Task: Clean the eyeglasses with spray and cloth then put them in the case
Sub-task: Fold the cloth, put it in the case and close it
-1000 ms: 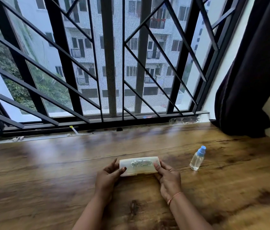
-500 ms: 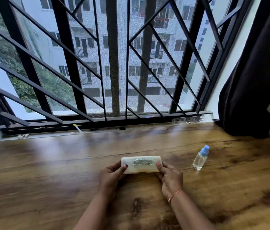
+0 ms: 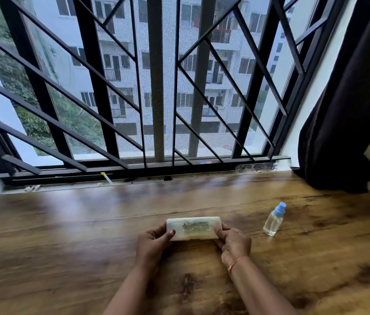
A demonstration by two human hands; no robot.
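Note:
A pale translucent eyeglass case (image 3: 193, 228), closed, with a dark printed label on its lid, lies lengthwise on the wooden table (image 3: 65, 246). My left hand (image 3: 153, 243) grips its left end, thumb on the lid. Its right end sits in my right hand (image 3: 233, 243), which has an orange thread at the wrist. A small clear spray bottle (image 3: 274, 220) with a blue cap stands upright on the table to the right of the case, apart from my hands. No eyeglasses or cloth are in sight.
A window with black metal grilles (image 3: 156, 110) runs along the table's far edge. A dark curtain (image 3: 350, 110) hangs at the back right corner. A small yellow-tipped stick (image 3: 106, 177) lies on the sill.
The view has tilted slightly. Both hands stay on the ends of the closed case, which has barely shifted; the spray bottle has not moved.

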